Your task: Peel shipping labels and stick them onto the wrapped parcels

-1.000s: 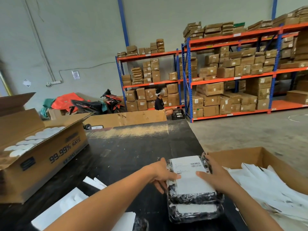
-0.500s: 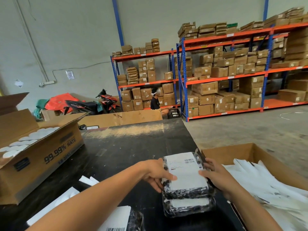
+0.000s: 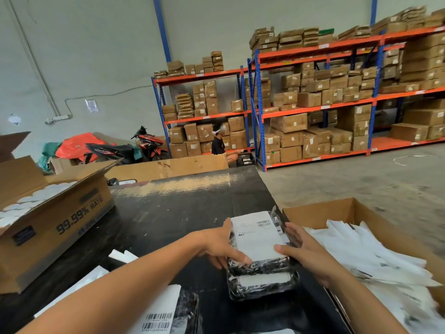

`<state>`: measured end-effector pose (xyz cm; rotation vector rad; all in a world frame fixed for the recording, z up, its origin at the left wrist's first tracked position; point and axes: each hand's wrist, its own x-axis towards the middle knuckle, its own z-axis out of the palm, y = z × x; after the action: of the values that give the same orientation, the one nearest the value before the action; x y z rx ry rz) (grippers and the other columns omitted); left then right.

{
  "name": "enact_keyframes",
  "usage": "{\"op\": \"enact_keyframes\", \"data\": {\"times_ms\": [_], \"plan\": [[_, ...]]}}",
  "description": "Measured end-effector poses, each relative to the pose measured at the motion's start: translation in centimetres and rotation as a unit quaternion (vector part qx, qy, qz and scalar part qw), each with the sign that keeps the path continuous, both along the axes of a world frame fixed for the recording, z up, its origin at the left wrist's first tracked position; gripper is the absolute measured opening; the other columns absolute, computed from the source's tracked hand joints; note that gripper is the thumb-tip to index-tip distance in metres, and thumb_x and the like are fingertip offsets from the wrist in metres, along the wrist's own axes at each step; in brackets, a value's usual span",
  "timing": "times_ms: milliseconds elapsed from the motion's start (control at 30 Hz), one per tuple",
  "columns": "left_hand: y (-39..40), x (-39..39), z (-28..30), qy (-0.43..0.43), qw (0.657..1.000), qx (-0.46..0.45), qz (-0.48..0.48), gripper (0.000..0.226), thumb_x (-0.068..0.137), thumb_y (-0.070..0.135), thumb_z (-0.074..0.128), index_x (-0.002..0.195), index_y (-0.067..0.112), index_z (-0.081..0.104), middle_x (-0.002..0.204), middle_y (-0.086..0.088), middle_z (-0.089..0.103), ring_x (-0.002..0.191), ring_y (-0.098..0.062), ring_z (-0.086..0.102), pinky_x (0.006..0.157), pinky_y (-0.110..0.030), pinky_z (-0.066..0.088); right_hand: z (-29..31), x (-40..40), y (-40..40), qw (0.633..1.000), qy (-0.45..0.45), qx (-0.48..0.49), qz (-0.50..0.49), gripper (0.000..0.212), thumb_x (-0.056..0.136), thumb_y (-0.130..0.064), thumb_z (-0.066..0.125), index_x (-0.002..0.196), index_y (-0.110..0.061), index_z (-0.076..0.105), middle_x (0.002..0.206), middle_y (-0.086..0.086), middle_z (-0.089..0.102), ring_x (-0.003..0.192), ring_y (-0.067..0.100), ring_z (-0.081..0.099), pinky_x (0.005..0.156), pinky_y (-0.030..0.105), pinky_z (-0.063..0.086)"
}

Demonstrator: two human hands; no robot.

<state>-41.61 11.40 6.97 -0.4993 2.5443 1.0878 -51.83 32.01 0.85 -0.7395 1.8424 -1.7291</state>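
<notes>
White label [image 3: 256,237] with black barcode on glossy black parcel [image 3: 258,267] in the grip; desk [image 3: 168,213] black; brown box [image 3: 349,210] right holds white sheets [image 3: 366,251].

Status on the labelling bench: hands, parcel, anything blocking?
Left hand and right hand grip the top parcel at its sides. Label already on it. Second labelled parcel underneath. Nothing blocking.
</notes>
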Motion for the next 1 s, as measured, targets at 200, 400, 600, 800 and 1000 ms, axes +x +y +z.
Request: {"op": "enact_keyframes", "data": {"times_ms": [200, 400, 600, 800, 1000], "plan": [[0.9, 0.1, 0.0, 0.028, 0.999, -0.014, 0.033, 0.112, 0.079, 0.035, 0.076, 0.148, 0.029, -0.012, 0.145, -0.009, 0.038, 0.080, -0.015, 0.063, 0.074, -0.033, 0.060, 0.5, 1.6, -0.9, 0.994, 0.095, 0.052, -0.016, 0.060, 0.087, -0.025, 0.064, 0.134, -0.045, 0.032, 0.133, -0.014, 0.043, 0.120, 0.014, 0.049, 0.102, 0.040, 0.043], [0.6, 0.4, 0.3, 0.016, 0.997, 0.005, 0.070, 0.111, 0.081, 0.037, 0.073, 0.149, 0.020, -0.012, 0.142, -0.016, 0.044, 0.075, -0.016, 0.067, 0.068, -0.031, 0.060, 2.6, -0.3, -1.1, 0.980, 0.149, 0.132, -0.025, 0.059, 0.094, -0.027, 0.053, 0.145, -0.033, 0.025, 0.148, -0.002, 0.038, 0.121, 0.016, 0.049, 0.095, 0.032, 0.042], [1.3, -0.7, 0.7, 0.006, 0.993, 0.008, 0.116, 0.084, 0.080, 0.035, 0.074, 0.144, 0.012, 0.023, 0.148, -0.012, 0.035, 0.114, -0.035, 0.057, 0.064, -0.036, 0.060, 1.4, -1.4, -3.7, 0.907, 0.274, 0.319, -0.004, 0.070, 0.089, -0.063, 0.039, 0.149, -0.033, 0.019, 0.160, 0.001, 0.006, 0.144, 0.026, 0.018, 0.113, 0.043, 0.024], [0.6, -1.1, 0.7, -0.046, 0.989, 0.038, 0.136, 0.061, 0.087, 0.035, 0.068, 0.134, 0.004, 0.046, 0.140, -0.016, 0.049, 0.102, -0.037, 0.066, 0.080, -0.044, 0.057, 1.9, -2.9, -4.8, 0.896, 0.283, 0.342, -0.004, 0.078, 0.085, -0.064, 0.043, 0.149, -0.031, 0.014, 0.152, 0.008, 0.028, 0.136, 0.028, 0.034, 0.107, 0.045, 0.035], [1.4, -2.2, 0.4, -0.035, 0.986, 0.034, 0.161, 0.055, 0.085, 0.042, 0.067, 0.123, 0.004, 0.056, 0.121, -0.016, 0.062, 0.100, -0.033, 0.067, 0.067, -0.040, 0.059, 3.0, -4.1, -6.3, 0.860, 0.302, 0.411, 0.004, 0.075, 0.088, -0.067, 0.032, 0.150, -0.028, 0.015, 0.156, 0.011, 0.022, 0.140, 0.030, 0.027, 0.108, 0.045, 0.033]]}}
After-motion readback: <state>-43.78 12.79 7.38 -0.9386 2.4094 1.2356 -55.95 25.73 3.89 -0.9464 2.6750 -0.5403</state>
